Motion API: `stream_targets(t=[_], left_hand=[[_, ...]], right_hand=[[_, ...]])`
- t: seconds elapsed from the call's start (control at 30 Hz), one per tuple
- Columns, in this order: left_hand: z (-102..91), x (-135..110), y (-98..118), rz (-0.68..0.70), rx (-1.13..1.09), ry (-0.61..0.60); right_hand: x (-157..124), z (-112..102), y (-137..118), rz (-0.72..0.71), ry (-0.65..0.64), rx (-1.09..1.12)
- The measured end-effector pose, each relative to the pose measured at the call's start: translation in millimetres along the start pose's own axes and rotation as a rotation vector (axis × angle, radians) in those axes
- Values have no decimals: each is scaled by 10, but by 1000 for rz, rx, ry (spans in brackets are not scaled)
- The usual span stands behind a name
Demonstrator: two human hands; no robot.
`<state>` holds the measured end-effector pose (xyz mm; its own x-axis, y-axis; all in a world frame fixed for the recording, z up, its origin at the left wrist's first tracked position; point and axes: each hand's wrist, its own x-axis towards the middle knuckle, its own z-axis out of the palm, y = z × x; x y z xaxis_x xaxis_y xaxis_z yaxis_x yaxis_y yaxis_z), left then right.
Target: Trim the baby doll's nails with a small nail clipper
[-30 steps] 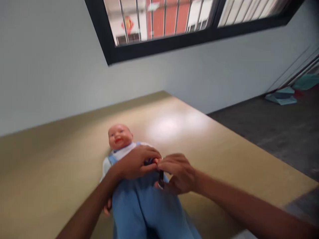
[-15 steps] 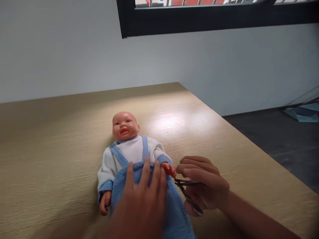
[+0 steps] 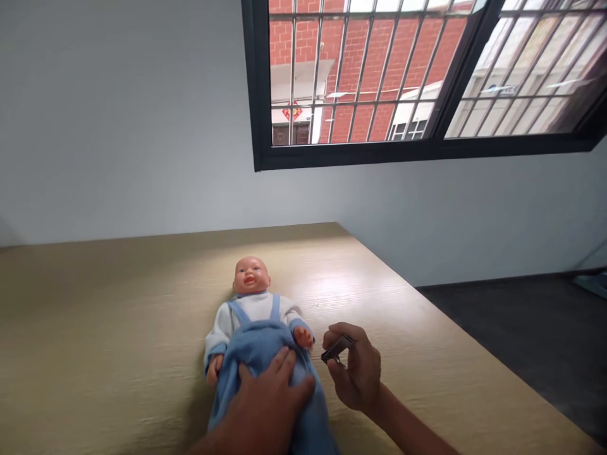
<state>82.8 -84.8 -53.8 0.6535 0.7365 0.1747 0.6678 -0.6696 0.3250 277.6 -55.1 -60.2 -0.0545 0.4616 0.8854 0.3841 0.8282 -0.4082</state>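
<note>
A baby doll (image 3: 250, 275) lies on its back on the wooden table (image 3: 118, 328), in a white top and blue overalls (image 3: 258, 341). My left hand (image 3: 265, 401) rests on the front of the overalls with its fingers spread. To the right of the doll, my right hand (image 3: 358, 373) grips a dark metal nail clipper (image 3: 337, 347) between thumb and fingers. The clipper's jaws point left at the doll's raised hand (image 3: 302, 337), with a small gap between them. The doll's lower legs run out of view at the bottom.
The table's right edge slants down toward the lower right, with dark floor (image 3: 484, 303) beyond it. Behind the table is a white wall (image 3: 142, 158) with a black-framed, barred window (image 3: 355, 76). A light-coloured object lies on the floor at the far right.
The view has tilted up, showing more of the window. My right hand has drawn the nail clipper slightly away from the doll's hand. My left hand sits lower on the overalls.
</note>
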Motion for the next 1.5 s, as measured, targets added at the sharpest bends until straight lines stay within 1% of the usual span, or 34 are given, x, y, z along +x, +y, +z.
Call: stream_targets(t=[0.03,0.07,0.1,0.13,0.2,0.23,0.3,0.33,0.37,0.47,0.53,0.6,0.67,0.73,0.77,0.83,0.93,1.03,1.13,1.23,1.3,1.37,1.5], left_hand=[[-95,79,-30,-17,92,-54],[-184,156,-66,-39,171,-82],[-266,226,-109,-70,220,-69],[-339,285,-160,-80,234,-25],[-456,347,-269,-82,167,123],[-496,340,-315,-74,89,212],[-528,247,-373,-62,-57,407],[-519,168,-386,-44,-86,476],[-491,76,-392,3,-85,487],[-309,-195,-407,190,-4,390],[-140,-315,-429,253,59,346],[19,-369,-450,244,100,343],[135,-363,-471,206,123,390],[187,-324,-502,103,112,409],[188,-304,-520,71,94,403],[156,-283,-560,85,76,421],[93,-300,-616,153,94,468],[68,-324,-651,188,133,482],[64,-335,-647,193,138,458],[62,-340,-629,180,146,450],[63,-343,-623,177,160,458],[64,-346,-622,179,176,466],[73,-357,-614,174,209,468]], right_hand=[[-6,2,6,16,0,5],[-9,5,9,27,0,13],[-8,10,10,35,1,21],[-6,17,13,45,-6,31],[-5,37,27,65,-34,47],[-10,49,38,75,-48,52],[-34,73,64,92,-68,55],[-55,85,73,98,-71,54],[-79,96,76,102,-73,53],[-161,116,19,106,-102,52],[-202,114,-71,76,-154,28],[-216,114,-158,2,-248,3],[-209,135,-191,-105,-341,6],[-196,174,-168,-181,-479,100],[-190,192,-153,-188,-525,140],[-174,211,-139,-193,-581,216],[-145,197,-169,-157,-591,263],[-110,167,-209,-163,-582,234],[-76,146,-238,-205,-591,213],[-54,128,-259,-230,-640,210],[-43,113,-277,-255,-688,168],[-30,101,-301,-310,-718,106],[0,97,-364,-421,-712,40]])
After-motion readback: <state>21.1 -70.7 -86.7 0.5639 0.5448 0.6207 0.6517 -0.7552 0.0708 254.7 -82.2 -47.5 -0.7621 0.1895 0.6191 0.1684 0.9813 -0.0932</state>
